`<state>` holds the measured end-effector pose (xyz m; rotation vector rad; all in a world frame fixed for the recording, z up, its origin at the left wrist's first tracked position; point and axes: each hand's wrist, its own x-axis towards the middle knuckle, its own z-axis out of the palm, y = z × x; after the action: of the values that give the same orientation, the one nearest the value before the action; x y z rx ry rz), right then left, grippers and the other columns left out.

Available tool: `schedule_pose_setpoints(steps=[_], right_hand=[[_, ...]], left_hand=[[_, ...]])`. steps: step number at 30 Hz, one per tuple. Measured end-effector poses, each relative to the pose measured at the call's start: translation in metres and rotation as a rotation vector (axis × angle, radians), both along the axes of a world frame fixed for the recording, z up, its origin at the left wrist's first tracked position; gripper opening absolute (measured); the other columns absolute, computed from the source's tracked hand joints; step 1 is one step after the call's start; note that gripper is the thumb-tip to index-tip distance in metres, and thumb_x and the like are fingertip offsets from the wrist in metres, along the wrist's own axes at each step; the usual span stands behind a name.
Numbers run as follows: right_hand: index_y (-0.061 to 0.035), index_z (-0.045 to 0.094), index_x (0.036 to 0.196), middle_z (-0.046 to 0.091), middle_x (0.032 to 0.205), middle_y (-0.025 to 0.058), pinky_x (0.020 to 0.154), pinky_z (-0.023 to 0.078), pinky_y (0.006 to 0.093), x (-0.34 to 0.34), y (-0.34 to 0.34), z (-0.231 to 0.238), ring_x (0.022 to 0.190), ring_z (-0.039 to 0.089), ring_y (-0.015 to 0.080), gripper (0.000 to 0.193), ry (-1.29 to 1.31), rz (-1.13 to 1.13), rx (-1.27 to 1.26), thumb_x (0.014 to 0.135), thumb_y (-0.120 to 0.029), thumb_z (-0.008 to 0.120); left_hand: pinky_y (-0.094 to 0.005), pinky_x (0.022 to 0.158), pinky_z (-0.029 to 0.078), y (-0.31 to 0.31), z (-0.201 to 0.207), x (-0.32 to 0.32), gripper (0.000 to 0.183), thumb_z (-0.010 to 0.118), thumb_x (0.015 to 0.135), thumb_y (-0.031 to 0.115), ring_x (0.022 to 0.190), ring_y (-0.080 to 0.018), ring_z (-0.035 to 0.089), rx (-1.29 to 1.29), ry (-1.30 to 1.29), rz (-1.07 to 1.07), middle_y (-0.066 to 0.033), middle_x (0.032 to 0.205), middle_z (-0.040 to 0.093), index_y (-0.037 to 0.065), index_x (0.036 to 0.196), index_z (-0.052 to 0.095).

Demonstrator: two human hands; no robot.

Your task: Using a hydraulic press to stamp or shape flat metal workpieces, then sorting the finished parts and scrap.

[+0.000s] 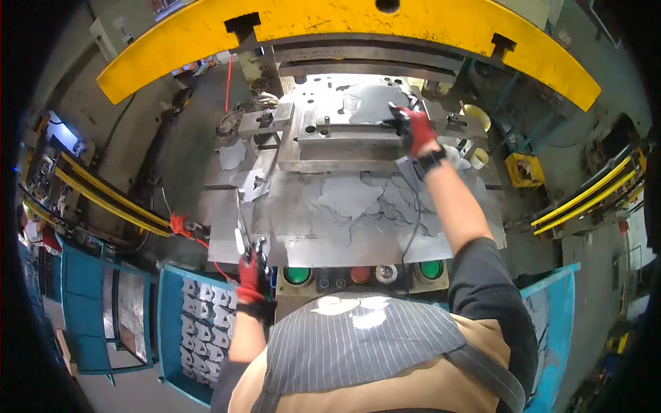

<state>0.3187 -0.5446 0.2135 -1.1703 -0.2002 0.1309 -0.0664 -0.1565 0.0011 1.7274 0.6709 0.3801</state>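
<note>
Right arm is stretched forward and up, forearm bare, right hand (pixel 415 129) (red-black glove, dark wrist strap) curled with fingers closed at full reach. Left arm is kept low and bent, left hand (pixel 251 274) (same glove) clenched near the body.

A flat grey metal sheet (pixel 365 103) with a curved, lobed outline lies on the steel die block of the press, its right edge pinched under red-gloved fingers. A thin metal rod (pixel 241 230) stands nearly upright over the counter's front edge, its lower end held.
</note>
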Motion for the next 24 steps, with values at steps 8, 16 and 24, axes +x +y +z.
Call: schedule_pose_setpoints(steps=[8,16,24], right_hand=[[-0.0048,0.065,0.094,0.063,0.101,0.0148,0.078,0.049,0.0362,0.023,0.090,0.054,0.094,0.061,0.0278,0.038,-0.200,-0.398,-1.306,0.065,-0.029,0.064],[-0.0078,0.033,0.133,0.023,0.144,0.0099,0.103,0.022,0.0478,0.055,0.077,0.036,0.130,0.025,0.0299,0.081,-0.335,-0.191,-1.968,0.070,-0.053,0.058],[-0.0038,0.035,0.129,0.030,0.135,0.0225,0.104,0.021,0.0407,0.060,0.057,0.010,0.126,0.028,0.0285,0.075,-0.448,-0.244,-1.696,0.077,-0.057,0.045]], left_hand=[[-0.0297,0.064,0.046,0.002,-0.044,-0.114,0.031,0.058,0.086,0.026,0.072,-0.0174,0.056,0.085,0.169,0.319,-0.0067,0.080,0.057,0.000,0.103,0.052],[-0.0230,0.035,0.034,0.007,-0.042,-0.096,0.016,0.049,0.091,0.025,0.041,-0.0074,0.041,-0.202,-0.028,0.275,0.0037,0.056,0.046,0.010,0.086,0.051],[-0.0249,0.044,0.039,-0.003,-0.033,-0.037,0.019,0.054,0.088,0.023,0.051,-0.0079,0.046,-0.111,-0.088,0.127,0.0019,0.065,0.052,0.009,0.102,0.056]])
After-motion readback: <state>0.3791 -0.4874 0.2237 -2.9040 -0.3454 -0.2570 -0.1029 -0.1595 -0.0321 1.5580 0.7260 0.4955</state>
